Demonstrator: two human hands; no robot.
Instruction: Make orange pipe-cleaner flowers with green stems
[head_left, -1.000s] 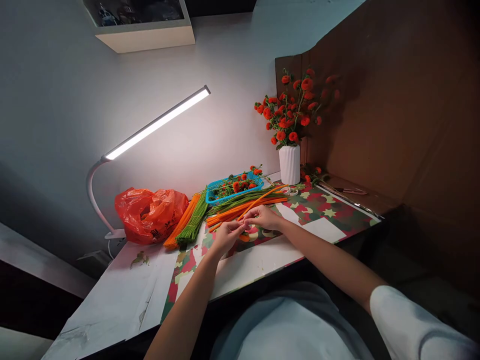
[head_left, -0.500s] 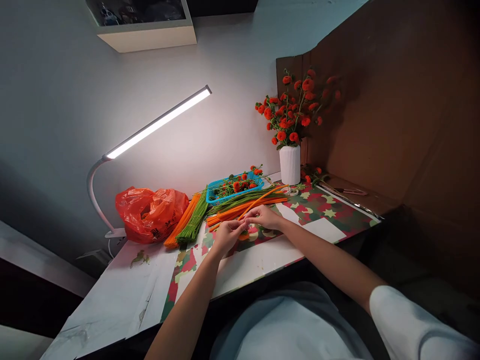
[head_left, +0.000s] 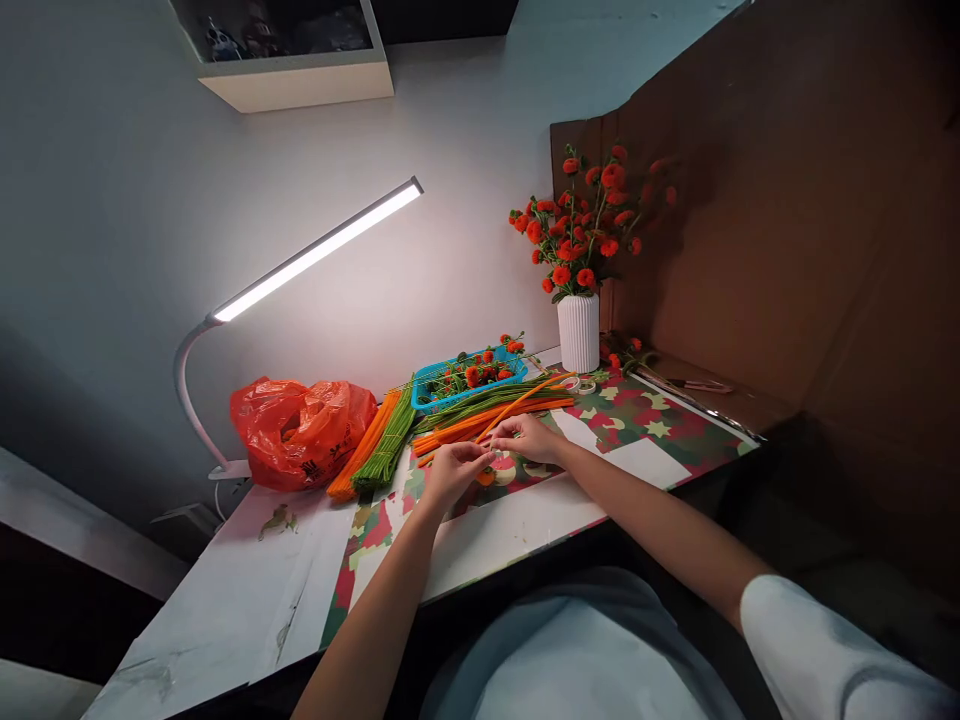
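desk (head_left: pixel 217 590), left to right: red bag (head_left: pixel 300 430), back edge; green stems (head_left: pixel 386 445), bundled; left hand (head_left: pixel 454 475), towards front edge, fingertips pinched; orange piece (head_left: pixel 486 479) just below, judged unfinished; orange stems (head_left: pixel 450 433) behind, seemingly unworked; right hand (head_left: pixel 526 439), pinched too, either hand's contents too small to tell; vase (head_left: pixel 578 335) near back right corner, red flowers (head_left: pixel 566 250) seemingly complete.

The only lettering that shows is dark print on the crumpled, glossy, orange-red plastic bag (head_left: pixel 304 425), low on the side facing the camera — a bold cluster of strokes near the bottom, with thinner marks running up to the right of it. The strokes look like written characters, but they are too small and creased to make out — no word, number or brand can be read.
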